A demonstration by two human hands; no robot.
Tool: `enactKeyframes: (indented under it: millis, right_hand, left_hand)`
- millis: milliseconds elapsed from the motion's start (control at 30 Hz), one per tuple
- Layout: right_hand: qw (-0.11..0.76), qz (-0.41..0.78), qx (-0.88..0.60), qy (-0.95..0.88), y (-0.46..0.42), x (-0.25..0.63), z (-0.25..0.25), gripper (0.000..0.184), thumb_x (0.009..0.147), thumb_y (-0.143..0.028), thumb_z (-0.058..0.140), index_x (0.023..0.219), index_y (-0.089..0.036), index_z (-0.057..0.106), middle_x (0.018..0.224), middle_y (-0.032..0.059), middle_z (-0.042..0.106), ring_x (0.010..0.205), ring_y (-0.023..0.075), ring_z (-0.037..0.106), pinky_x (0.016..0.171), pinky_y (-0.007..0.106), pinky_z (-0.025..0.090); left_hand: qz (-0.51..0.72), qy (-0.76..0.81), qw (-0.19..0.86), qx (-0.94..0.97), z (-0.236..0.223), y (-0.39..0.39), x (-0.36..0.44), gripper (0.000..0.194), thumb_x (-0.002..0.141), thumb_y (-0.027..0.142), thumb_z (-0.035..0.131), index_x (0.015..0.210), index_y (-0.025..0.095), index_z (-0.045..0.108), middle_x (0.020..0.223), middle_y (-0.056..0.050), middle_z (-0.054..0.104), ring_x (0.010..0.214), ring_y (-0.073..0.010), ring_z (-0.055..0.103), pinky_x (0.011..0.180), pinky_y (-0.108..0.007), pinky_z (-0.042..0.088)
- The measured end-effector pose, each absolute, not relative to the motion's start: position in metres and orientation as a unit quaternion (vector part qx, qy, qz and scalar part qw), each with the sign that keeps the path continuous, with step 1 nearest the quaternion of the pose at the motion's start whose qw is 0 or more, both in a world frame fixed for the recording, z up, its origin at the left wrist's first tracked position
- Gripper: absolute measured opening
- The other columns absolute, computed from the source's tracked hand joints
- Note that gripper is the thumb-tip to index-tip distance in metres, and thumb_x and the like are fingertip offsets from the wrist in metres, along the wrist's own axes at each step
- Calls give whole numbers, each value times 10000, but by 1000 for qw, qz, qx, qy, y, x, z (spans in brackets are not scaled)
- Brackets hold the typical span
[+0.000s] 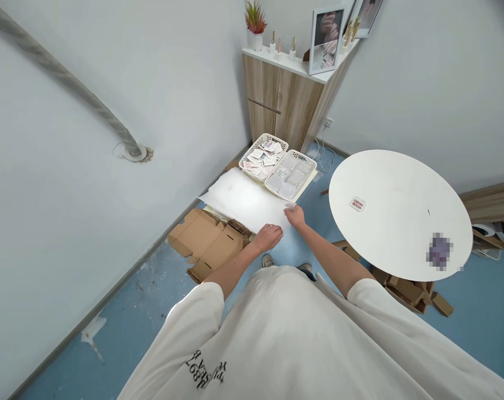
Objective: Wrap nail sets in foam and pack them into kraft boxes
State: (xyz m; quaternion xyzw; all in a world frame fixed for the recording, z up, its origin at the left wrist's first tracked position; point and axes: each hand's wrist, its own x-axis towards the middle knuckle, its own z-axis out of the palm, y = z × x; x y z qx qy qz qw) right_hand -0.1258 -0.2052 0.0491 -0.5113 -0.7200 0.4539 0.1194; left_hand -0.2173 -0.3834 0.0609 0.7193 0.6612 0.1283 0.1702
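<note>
A wide white sheet (243, 195), like paper or thin foam, stretches out in front of me. Its right corner is pinched in my right hand (295, 215), where the edge curls up. My left hand (269, 236) grips the near edge with bent fingers; its fingertips are partly hidden. Just beyond the sheet stand two white plastic baskets. The left basket (241, 162) holds many small printed packets (263, 157). Clear flat plastic boxes (292, 173) fill the right basket (314, 165).
Flattened cardboard (206, 239) lies left of the sheet by the wall. A round white table (393, 205) at right bears a small card (357, 204) and a blurred item. Cardboard boxes (410, 291) sit beneath it. A wooden cabinet (285, 89) stands behind the baskets, with cables (324, 155) beside it.
</note>
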Motion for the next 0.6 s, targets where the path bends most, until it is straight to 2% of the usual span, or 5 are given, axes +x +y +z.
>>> enactKeyframes:
  millis: [100,233,300,433,600]
  right_hand:
    - [143,468,-472,-733,-200,-122,63,332,822,-293,560,1098,-195,718,1071,59,755,1027,226,686,986,359,508]
    - [195,482,-444,-730,-188,-110,93,320,826,-299,537,1051,-191,736,1027,49,758,972,215,687,942,346,520]
    - [240,477,-442,-721,-177,-100,107,306,820,-315,541,1018,-190,739,1050,49,755,992,219,676,931,340,519]
    - [311,477,-467,-677,-147,-70,123,313,788,-359,569,978,-171,731,966,50,755,899,222,667,835,335,541]
    - [364,493,-522,-593,-105,-19,120,345,755,-394,612,986,-159,714,954,49,750,909,215,672,790,321,556]
  left_hand:
    - [143,665,181,710,64,-382,-212,381,1028,410,422,1315,192,544,1329,-134,575,1195,-265,554,1030,-418,403]
    - [171,681,171,692,66,-367,-203,482,964,425,543,1381,192,481,1416,-147,511,1265,-291,515,1058,-442,403]
    - [195,687,148,684,67,-354,-194,511,949,438,560,1393,203,466,1461,-149,477,1306,-304,491,1083,-464,391]
    - [224,683,102,688,71,-318,-170,566,941,436,557,1442,208,424,1557,-150,391,1406,-316,411,1140,-486,347]
    - [188,682,78,702,81,-266,-135,664,945,362,512,1547,180,299,1643,-161,251,1485,-324,306,1194,-507,264]
